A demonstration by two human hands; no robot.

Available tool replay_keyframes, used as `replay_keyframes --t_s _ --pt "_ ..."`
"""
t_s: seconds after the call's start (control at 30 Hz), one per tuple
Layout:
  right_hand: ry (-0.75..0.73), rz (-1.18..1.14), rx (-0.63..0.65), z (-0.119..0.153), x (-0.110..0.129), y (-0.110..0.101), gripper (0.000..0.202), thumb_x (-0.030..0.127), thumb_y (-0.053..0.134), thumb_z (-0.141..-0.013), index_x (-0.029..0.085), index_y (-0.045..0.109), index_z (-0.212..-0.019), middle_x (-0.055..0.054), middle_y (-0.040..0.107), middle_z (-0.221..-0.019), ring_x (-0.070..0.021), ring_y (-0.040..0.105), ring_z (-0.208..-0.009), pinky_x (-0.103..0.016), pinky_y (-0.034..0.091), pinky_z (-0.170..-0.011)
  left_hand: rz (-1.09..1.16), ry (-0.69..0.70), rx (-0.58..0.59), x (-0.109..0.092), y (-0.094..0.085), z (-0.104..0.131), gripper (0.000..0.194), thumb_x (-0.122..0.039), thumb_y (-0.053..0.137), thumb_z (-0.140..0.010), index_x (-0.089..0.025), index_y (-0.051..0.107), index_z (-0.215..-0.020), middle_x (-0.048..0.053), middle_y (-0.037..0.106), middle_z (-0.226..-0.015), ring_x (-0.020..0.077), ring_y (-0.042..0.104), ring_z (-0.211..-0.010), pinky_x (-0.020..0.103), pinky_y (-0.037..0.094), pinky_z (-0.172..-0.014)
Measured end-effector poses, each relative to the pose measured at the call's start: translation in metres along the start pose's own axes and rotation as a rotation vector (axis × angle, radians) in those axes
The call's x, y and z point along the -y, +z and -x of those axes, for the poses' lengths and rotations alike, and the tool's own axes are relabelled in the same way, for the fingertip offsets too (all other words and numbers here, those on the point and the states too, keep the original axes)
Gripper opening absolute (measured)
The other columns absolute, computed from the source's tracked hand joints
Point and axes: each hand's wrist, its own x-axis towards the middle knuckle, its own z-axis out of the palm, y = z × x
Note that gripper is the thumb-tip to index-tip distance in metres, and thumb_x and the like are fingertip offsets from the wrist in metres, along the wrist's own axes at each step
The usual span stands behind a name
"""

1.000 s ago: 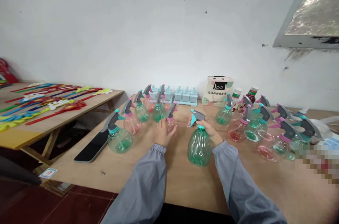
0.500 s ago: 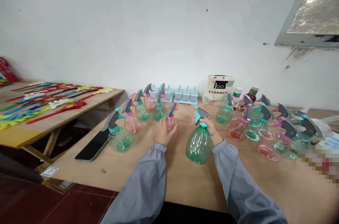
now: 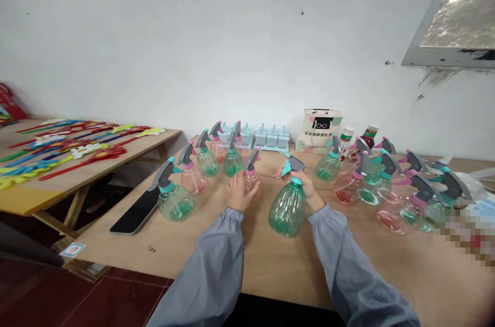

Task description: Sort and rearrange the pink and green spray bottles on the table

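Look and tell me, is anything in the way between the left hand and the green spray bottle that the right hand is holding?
Nothing visible is in the way. Wooden tabletop shows between the left hand, at a pink spray bottle, and the green spray bottle in the right hand.

Workroom, apparently (laden wooden tables (image 3: 270,270))

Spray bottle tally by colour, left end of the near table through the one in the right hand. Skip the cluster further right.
Green spray bottles: 4, counting the held bottle in the right hand
Pink spray bottles: 4, counting one by the left hand
Total: 8
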Motion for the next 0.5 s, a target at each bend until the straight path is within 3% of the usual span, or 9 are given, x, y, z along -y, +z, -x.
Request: replay_keyframes --t_s 0.1,0.23,0.43,0.5 --pt "-0.01 0.048 -0.004 0.001 -0.001 0.003 0.037 0.049 0.07 -0.065 0.025 0.066 -0.093 -0.006 0.074 -0.089 -0.029 0.069 -0.102 -0.044 0.054 -0.09 -0.011 0.006 0.011 -0.002 -0.001 0.0 0.052 -0.046 0.067 -0.083 -0.018 0.052 -0.125 0.014 0.064 -0.115 0.0311 0.061 -0.109 0.047 0.048 -0.094" --pt "-0.079 0.136 -0.161 0.002 -0.001 0.004 0.035 0.054 0.069 -0.068 0.024 0.066 -0.086 -0.004 0.073 -0.077 -0.0266 0.072 -0.087 -0.042 0.055 -0.087 -0.032 0.016 0.01 -0.002 -0.002 0.0 0.052 -0.046 0.067 -0.083 -0.019 0.052 -0.125 0.014 0.064 -0.115 0.0315 0.061 -0.111 0.046 0.049 -0.094" --pt "-0.166 0.32 -0.156 0.015 0.013 0.0 0.037 0.057 0.073 -0.072 0.026 0.072 -0.093 -0.004 0.075 -0.08 -0.0267 0.072 -0.091 -0.044 0.055 -0.091 -0.033 0.006 0.012 -0.002 -0.002 0.0 0.051 -0.045 0.067 -0.083 -0.019 0.052 -0.125 0.014 0.064 -0.114 0.032 0.061 -0.109 0.047 0.048 -0.093" --pt "-0.165 0.412 -0.209 0.028 0.018 -0.007 0.04 0.06 0.075 -0.07 0.026 0.073 -0.093 -0.003 0.076 -0.08 -0.0262 0.073 -0.089 -0.044 0.056 -0.091 -0.027 0.001 0.008 -0.002 -0.001 0.001 0.051 -0.045 0.067 -0.083 -0.019 0.053 -0.125 0.015 0.064 -0.113 0.0326 0.061 -0.109 0.047 0.048 -0.091"
